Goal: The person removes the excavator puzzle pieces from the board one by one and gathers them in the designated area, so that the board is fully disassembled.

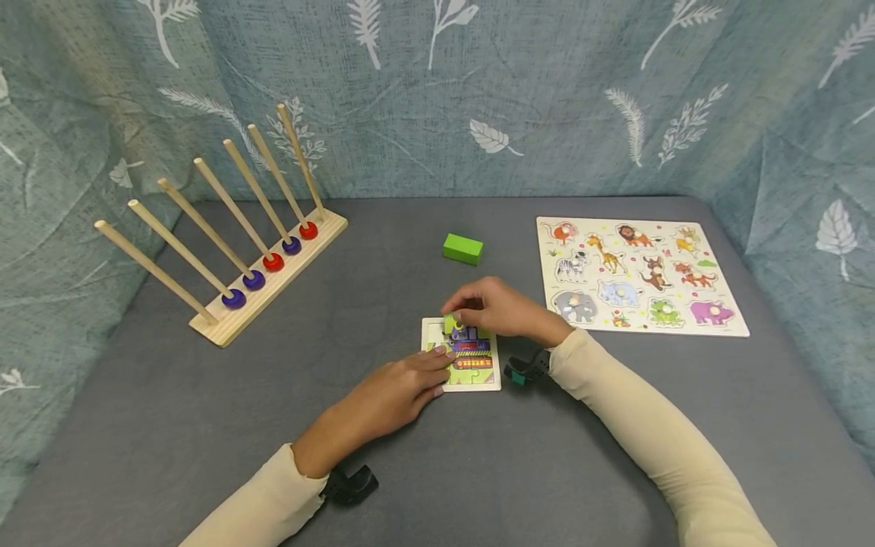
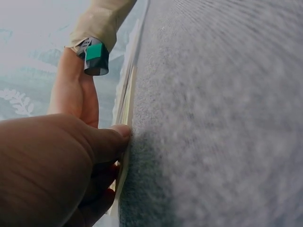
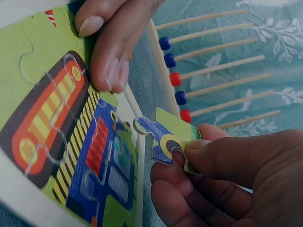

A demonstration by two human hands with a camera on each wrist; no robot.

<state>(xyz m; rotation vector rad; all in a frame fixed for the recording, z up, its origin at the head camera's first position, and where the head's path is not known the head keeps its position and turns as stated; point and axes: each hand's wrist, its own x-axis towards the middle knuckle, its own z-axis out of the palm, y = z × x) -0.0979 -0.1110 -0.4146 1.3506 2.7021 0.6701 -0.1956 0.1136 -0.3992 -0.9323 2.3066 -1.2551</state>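
A: Which components are occupying the near area?
B: The left hand (image 1: 403, 380) is resting its mostly extended fingers on the left part of the puzzle tray (image 1: 497, 372), and its thumb is lying against the edge.
A: And the right hand (image 1: 495, 308)?
B: It is pinching a puzzle piece (image 3: 163, 137) between thumb and fingers, nearly closed. The piece is tilting at the tray's far left corner; whether it is touching the tray, I cannot tell.
A: Farther out?
B: A peg rack (image 1: 260, 300) is standing on the left, carrying blue and red beads. An animal board (image 1: 649, 277) is lying on the right. A green block (image 1: 462, 249) is sitting between them, beyond the right hand. A leaf-patterned cloth (image 1: 410, 114) is hanging at the far side.
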